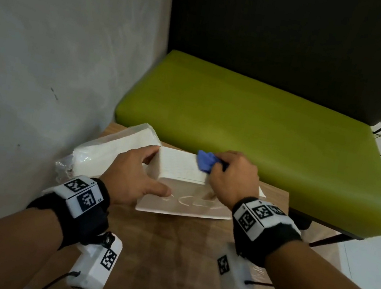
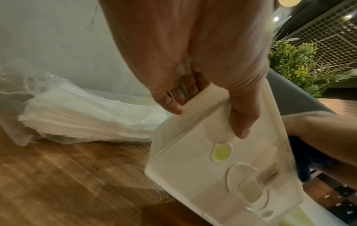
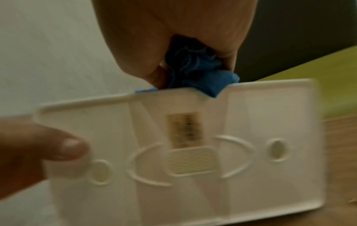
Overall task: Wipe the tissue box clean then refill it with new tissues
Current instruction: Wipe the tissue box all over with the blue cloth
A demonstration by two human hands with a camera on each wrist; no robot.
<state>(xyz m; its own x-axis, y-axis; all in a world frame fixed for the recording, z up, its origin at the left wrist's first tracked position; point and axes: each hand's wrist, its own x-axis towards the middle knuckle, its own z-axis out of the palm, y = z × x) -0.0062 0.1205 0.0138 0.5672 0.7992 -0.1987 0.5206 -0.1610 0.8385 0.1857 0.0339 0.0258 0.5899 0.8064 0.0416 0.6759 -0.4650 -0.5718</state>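
Note:
A white plastic tissue box [image 1: 180,168] [image 2: 222,168] [image 3: 193,152] stands tipped on its side on the wooden table [image 1: 166,253], its base facing me. My left hand [image 1: 134,175] [image 2: 193,76] grips the box's left end, thumb on the base and fingers round the far side. My right hand [image 1: 230,173] [image 3: 173,45] holds a crumpled blue cloth [image 1: 205,160] [image 3: 201,76] and presses it on the box's upper side. A pack of new white tissues [image 1: 112,154] [image 2: 86,116] in clear plastic wrap lies to the left of the box, by the wall.
A grey wall [image 1: 62,47] runs along the table's left side. A green bench seat [image 1: 261,136] with a dark backrest stands beyond the table's far edge. Bare wood lies in front of the box. A plant [image 2: 297,65] shows in the left wrist view.

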